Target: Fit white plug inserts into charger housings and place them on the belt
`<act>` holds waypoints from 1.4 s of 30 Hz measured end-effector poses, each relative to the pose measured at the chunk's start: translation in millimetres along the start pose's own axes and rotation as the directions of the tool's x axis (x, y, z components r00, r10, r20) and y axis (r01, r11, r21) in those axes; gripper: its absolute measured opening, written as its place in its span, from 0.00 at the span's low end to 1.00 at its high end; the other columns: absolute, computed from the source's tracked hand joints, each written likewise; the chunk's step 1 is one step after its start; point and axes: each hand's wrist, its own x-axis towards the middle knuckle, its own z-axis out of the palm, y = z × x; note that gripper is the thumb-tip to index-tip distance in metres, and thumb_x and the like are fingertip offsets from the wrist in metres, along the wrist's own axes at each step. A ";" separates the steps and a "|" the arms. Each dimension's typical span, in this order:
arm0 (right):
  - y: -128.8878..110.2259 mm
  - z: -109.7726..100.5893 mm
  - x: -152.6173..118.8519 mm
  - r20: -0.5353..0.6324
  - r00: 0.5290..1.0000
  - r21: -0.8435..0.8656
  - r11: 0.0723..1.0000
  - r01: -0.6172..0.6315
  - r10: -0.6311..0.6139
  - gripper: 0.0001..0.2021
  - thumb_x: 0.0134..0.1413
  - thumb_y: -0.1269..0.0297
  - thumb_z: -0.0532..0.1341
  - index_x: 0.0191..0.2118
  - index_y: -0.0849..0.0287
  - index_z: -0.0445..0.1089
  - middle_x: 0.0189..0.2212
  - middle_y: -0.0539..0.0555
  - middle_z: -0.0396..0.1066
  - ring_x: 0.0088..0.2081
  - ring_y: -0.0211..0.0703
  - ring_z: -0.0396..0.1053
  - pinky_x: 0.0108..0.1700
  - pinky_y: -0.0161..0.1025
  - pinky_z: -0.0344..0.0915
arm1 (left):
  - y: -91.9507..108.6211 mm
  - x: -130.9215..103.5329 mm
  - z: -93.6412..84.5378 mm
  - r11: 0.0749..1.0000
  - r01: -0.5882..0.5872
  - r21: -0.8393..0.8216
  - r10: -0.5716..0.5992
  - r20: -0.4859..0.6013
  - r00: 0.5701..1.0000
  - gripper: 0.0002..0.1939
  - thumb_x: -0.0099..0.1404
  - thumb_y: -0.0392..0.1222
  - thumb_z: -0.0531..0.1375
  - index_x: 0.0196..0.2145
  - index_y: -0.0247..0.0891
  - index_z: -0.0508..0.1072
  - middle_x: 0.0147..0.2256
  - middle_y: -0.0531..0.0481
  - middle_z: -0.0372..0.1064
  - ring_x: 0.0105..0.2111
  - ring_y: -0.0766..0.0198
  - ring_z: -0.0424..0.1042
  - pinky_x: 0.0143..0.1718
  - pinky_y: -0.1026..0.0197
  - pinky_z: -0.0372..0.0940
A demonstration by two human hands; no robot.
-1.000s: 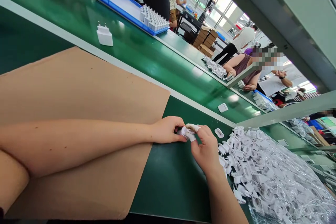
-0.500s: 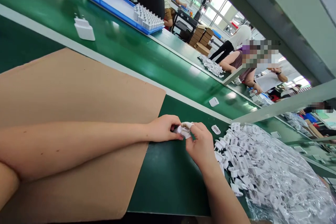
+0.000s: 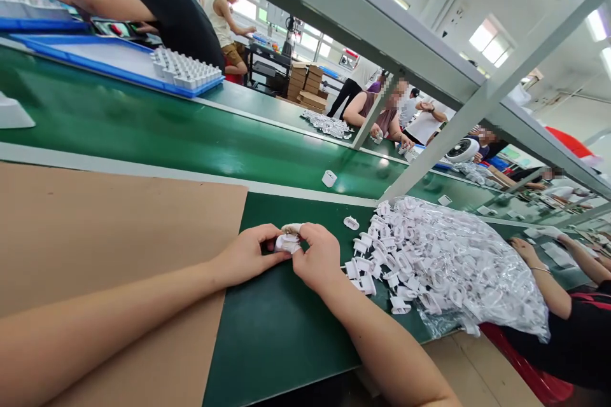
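Note:
Over the green table, my left hand (image 3: 251, 254) and my right hand (image 3: 321, 257) meet, closed on one small white plastic charger part (image 3: 287, 243) between their fingertips. Its far side and some of its shape are hidden by the fingers. A stained white covering wraps a fingertip of my right hand. Just beyond that hand lies a single white plug part (image 3: 351, 222). To its right spreads a heap of white plug parts (image 3: 405, 254), many with two pins, partly under a clear plastic bag (image 3: 496, 267).
Brown cardboard (image 3: 119, 235) covers the table at left. A green conveyor belt (image 3: 191, 133) runs behind, carrying a white charger housing (image 3: 329, 179). Beyond it is a blue tray (image 3: 124, 63) of chargers. A slanted grey post (image 3: 439, 133) rises behind the heap; a co-worker's hand (image 3: 525, 253) is right.
The view has swung right and levelled somewhat, bringing a co-worker's arms in at the right. Both my hands still hold the white part together.

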 end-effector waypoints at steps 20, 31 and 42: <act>95.2 -36.3 26.0 0.057 0.960 -0.382 0.894 -0.232 0.274 0.20 0.50 0.84 0.59 0.46 0.57 0.75 0.44 0.63 0.75 0.48 0.57 0.68 0.46 0.47 0.66 | -7.8 31.3 -21.3 0.990 -0.034 0.140 0.035 -0.003 0.999 0.23 0.63 0.61 0.61 0.48 0.44 0.79 0.42 0.47 0.80 0.38 0.54 0.76 0.39 0.57 0.70; 79.0 -40.0 27.4 0.031 0.969 -0.076 0.968 -0.240 0.243 0.15 0.55 0.81 0.54 0.39 0.57 0.71 0.41 0.54 0.68 0.39 0.43 0.70 0.42 0.39 0.64 | -75.5 173.9 -94.4 0.821 0.455 0.345 -0.247 -0.504 0.828 0.21 0.63 0.49 0.62 0.50 0.37 0.76 0.47 0.40 0.77 0.48 0.46 0.74 0.46 0.54 0.66; 43.4 -33.3 22.4 0.243 0.927 -0.062 0.959 -0.277 0.284 0.07 0.52 0.73 0.69 0.36 0.58 0.73 0.41 0.52 0.68 0.36 0.39 0.68 0.38 0.37 0.61 | -44.9 187.3 -27.7 0.732 0.175 0.658 0.120 -0.379 0.918 0.45 0.61 0.59 0.63 0.66 0.27 0.57 0.65 0.28 0.57 0.64 0.36 0.58 0.64 0.44 0.54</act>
